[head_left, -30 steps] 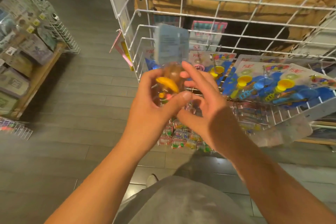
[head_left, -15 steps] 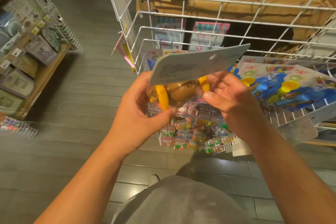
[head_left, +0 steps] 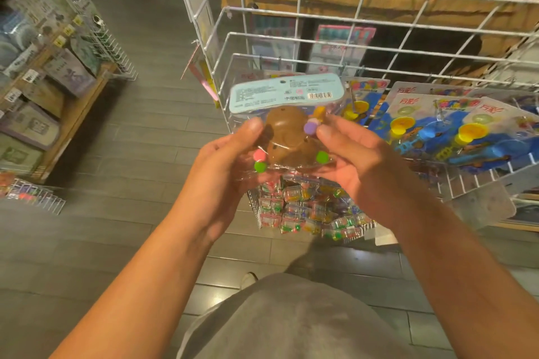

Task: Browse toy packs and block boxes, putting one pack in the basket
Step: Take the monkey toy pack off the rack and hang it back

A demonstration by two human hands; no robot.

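The left hand [head_left: 230, 160] has its thumb pressed on the front of a clear toy pack [head_left: 284, 128] with the remaining fingers curled behind its left edge, and the right hand [head_left: 354, 160] mirrors that on the other side, thumb on the front by a purple knob and fingers wrapped under the lower right corner, so both hands are gripping the one pack between them. The pack is held up in the air in front of the chest, back side toward the camera: a pale blue header card [head_left: 284, 92] with small print and a barcode sits on top, and under it a brown potato-shaped toy with pink, green, purple and yellow bits shows through the plastic. Just beyond the pack stands a white wire display rack [head_left: 379, 23], with blue carded toy sets [head_left: 437, 131] leaning on its lower shelf to the right and a stack of small clear boxes of coloured pieces [head_left: 306, 207] below the hands. A wooden shelf of boxed goods [head_left: 43, 90] stands well apart on the left across the grey plank floor. As for progress, this looks like the browsing stage: a pack is being read or inspected, while no shopping basket is visible anywhere in view, so the putting-in step appears not yet done, and the block boxes appear untouched.
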